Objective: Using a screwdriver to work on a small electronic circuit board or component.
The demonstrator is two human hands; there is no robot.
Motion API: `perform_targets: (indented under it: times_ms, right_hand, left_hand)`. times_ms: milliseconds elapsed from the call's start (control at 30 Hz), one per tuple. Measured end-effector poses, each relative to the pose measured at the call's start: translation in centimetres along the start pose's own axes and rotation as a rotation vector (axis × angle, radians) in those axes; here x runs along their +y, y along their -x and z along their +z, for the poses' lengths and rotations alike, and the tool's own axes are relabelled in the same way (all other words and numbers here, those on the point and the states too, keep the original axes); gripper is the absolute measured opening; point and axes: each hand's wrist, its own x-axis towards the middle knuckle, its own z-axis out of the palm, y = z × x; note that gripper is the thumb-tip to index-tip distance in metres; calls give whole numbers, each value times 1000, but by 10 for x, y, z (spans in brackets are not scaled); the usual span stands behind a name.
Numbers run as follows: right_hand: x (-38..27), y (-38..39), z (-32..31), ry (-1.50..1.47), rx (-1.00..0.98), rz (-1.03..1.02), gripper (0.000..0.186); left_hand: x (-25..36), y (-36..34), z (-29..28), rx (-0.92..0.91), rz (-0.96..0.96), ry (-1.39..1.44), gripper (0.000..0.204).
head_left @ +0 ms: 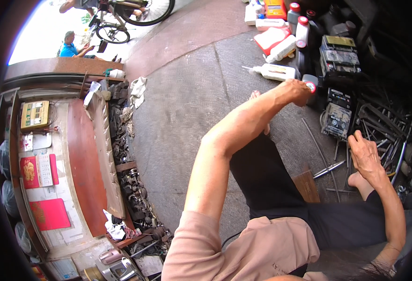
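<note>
The left hand (297, 91) is closed around a red-capped bottle (310, 84) over the concrete floor (187, 107), beside white bottles (276, 71) and batteries (338, 54). The right hand (365, 154), fingers loosely spread, rests among metal rods (384, 131). A cluttered counter (82, 159) stands left.

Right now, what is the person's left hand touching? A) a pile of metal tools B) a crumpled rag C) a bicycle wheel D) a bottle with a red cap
D: the left hand is stretched out and closed on the red-capped bottle, while the right hand rests by the metal tools.
</note>
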Motion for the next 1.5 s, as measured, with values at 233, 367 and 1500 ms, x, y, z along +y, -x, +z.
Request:
perform_targets:
  times_ms: [233, 367, 1500]
  right_hand:
    - [15, -4, 13, 50, 151, -116, 28]
    - [16, -3, 3, 28, 219, -74, 21]
    - [-25, 75, -37, -126, 464, 481, 20]
  left_hand:
    - [-52, 7, 11, 15, 66, -62, 30]
    - [-24, 20, -13, 22, 29, 7, 30]
    - [78, -75, 154, 522, -158, 1258, 22]
